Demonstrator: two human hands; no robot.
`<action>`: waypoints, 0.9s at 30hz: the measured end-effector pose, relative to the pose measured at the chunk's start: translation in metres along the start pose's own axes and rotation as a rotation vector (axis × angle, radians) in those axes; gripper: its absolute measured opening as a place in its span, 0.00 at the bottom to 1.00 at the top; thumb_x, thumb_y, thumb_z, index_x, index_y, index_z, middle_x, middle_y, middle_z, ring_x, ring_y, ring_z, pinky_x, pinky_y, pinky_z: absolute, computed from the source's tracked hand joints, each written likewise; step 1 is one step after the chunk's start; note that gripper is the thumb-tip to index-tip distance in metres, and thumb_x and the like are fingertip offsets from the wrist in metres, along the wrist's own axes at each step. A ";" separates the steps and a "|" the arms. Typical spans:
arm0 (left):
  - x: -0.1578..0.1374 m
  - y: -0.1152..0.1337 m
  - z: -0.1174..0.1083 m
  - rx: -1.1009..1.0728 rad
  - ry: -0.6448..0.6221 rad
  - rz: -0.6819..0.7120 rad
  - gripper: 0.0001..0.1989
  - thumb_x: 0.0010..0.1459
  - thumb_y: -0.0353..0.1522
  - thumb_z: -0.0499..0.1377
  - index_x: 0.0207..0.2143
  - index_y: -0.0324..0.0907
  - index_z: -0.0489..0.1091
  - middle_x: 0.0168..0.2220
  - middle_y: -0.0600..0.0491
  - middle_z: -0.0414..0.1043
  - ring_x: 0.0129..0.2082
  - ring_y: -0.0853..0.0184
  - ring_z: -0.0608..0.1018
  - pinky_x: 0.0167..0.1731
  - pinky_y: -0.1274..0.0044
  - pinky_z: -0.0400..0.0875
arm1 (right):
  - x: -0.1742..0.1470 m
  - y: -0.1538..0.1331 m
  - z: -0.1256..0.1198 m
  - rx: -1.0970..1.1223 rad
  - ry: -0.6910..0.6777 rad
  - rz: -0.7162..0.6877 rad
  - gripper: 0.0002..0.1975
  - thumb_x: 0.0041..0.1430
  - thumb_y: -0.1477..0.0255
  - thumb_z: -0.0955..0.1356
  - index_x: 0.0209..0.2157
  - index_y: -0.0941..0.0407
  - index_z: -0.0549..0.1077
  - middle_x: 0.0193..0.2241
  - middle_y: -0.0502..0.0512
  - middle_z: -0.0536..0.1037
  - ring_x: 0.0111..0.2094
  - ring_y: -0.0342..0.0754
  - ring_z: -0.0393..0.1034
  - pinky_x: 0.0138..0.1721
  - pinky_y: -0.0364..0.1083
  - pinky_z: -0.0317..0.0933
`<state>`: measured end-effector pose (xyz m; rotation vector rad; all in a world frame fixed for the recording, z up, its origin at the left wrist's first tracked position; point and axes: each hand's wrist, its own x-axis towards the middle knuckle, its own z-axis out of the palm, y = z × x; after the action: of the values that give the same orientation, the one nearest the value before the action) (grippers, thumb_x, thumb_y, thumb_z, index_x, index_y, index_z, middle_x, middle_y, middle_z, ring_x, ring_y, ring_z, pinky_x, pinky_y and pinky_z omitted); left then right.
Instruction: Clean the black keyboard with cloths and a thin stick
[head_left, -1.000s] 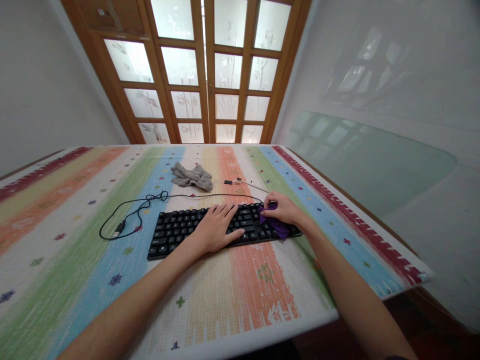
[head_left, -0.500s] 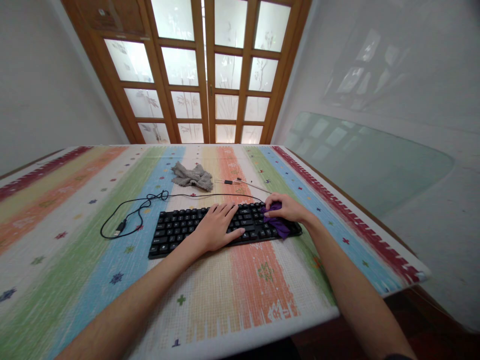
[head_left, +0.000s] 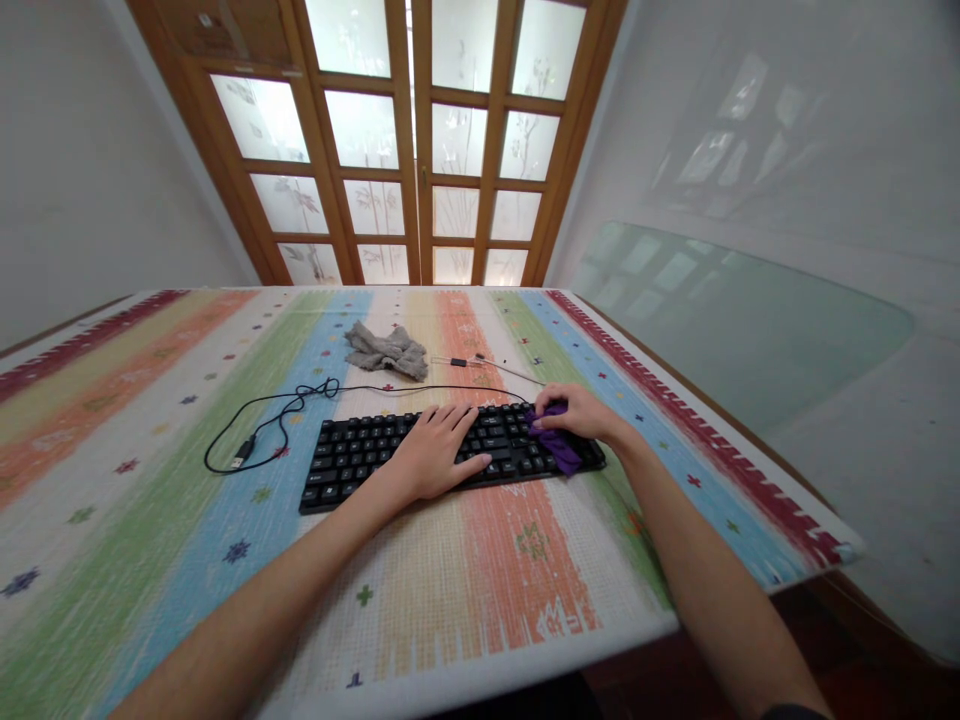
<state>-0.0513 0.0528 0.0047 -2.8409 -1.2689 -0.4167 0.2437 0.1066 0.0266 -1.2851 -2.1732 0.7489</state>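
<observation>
A black computer keyboard point(head_left: 352, 458) lies across the table in front of me, its left end a little nearer. My left hand point(head_left: 439, 455) rests flat over its middle keys with the fingers spread. At the keyboard's right end, my right hand point(head_left: 571, 412) pinches a purple cloth point(head_left: 561, 450) against the keys. Part of the cloth hangs over the keyboard's near edge. The hand and cloth cover much of the number pad.
The keyboard's black cable point(head_left: 300, 392) loops to the left, ending in a USB plug point(head_left: 241, 455). Behind the keyboard lie a crumpled grey cloth point(head_left: 386, 352) and a thin rod point(head_left: 517, 372) beside a small black piece point(head_left: 458, 362). A striped tablecloth point(head_left: 420, 600) covers the table.
My right hand and the purple cloth have shifted very slightly on the keys. My left hand stays in place on the keyboard; the whole view has moved a touch.
</observation>
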 end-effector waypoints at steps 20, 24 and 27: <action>0.000 0.000 0.001 -0.023 0.011 -0.009 0.38 0.66 0.55 0.44 0.67 0.37 0.55 0.67 0.40 0.58 0.65 0.51 0.63 0.63 0.61 0.53 | -0.013 0.001 -0.020 0.459 0.489 0.111 0.20 0.39 0.56 0.78 0.27 0.54 0.73 0.26 0.50 0.77 0.29 0.47 0.71 0.35 0.48 0.66; 0.000 0.000 0.002 -0.034 0.007 -0.007 0.38 0.67 0.55 0.43 0.67 0.38 0.55 0.67 0.39 0.59 0.64 0.51 0.64 0.63 0.59 0.53 | -0.022 0.019 -0.047 0.798 0.808 -0.006 0.21 0.38 0.59 0.79 0.29 0.51 0.70 0.26 0.46 0.74 0.27 0.45 0.69 0.34 0.48 0.68; 0.000 0.000 0.002 -0.030 0.008 -0.002 0.37 0.67 0.54 0.44 0.67 0.38 0.55 0.67 0.39 0.59 0.64 0.51 0.64 0.63 0.59 0.53 | -0.029 0.036 -0.064 0.894 0.967 -0.022 0.17 0.46 0.55 0.74 0.28 0.51 0.69 0.25 0.49 0.73 0.28 0.48 0.70 0.33 0.50 0.68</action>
<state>-0.0510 0.0533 0.0023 -2.8596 -1.2749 -0.4511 0.3207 0.1083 0.0441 -0.8388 -0.8924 0.7293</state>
